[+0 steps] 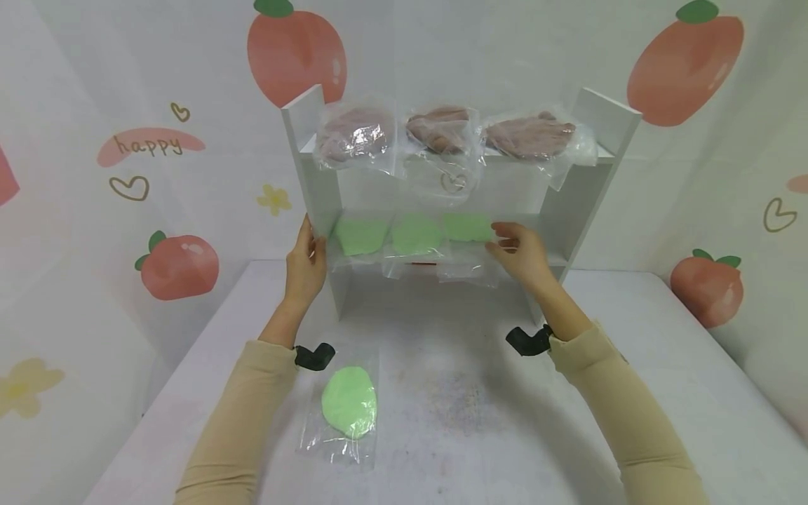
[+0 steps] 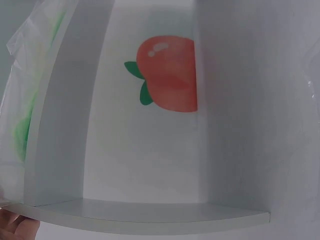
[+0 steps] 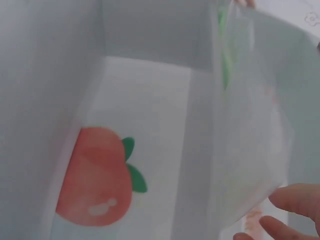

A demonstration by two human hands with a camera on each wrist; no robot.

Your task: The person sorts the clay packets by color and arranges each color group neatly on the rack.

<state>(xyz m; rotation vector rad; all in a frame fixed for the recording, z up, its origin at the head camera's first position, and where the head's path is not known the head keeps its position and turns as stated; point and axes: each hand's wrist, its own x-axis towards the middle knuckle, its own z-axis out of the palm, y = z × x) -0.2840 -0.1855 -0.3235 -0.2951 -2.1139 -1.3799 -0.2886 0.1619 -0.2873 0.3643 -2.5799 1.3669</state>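
Note:
A white two-tier shelf (image 1: 583, 186) stands on the table. My left hand (image 1: 306, 268) holds the front edge of its left side panel; fingertips (image 2: 19, 227) show past that panel in the left wrist view. On the middle board lie three clear bags, each with a flat light-green piece: left (image 1: 362, 235), centre (image 1: 416, 234) and right (image 1: 468, 226). My right hand (image 1: 520, 254) is at the right bag's edge, fingers apart and slightly bent. In the right wrist view, the fingers (image 3: 297, 200) are beside the clear plastic (image 3: 250, 165); contact cannot be told.
Three clear bags with brownish contents, left (image 1: 356, 133), middle (image 1: 442, 130) and right (image 1: 530, 135), lie on the top board. Another bagged green piece (image 1: 349, 402) lies on the white table (image 1: 454, 456) near my left forearm. A fruit-patterned cloth (image 1: 442, 42) hangs behind.

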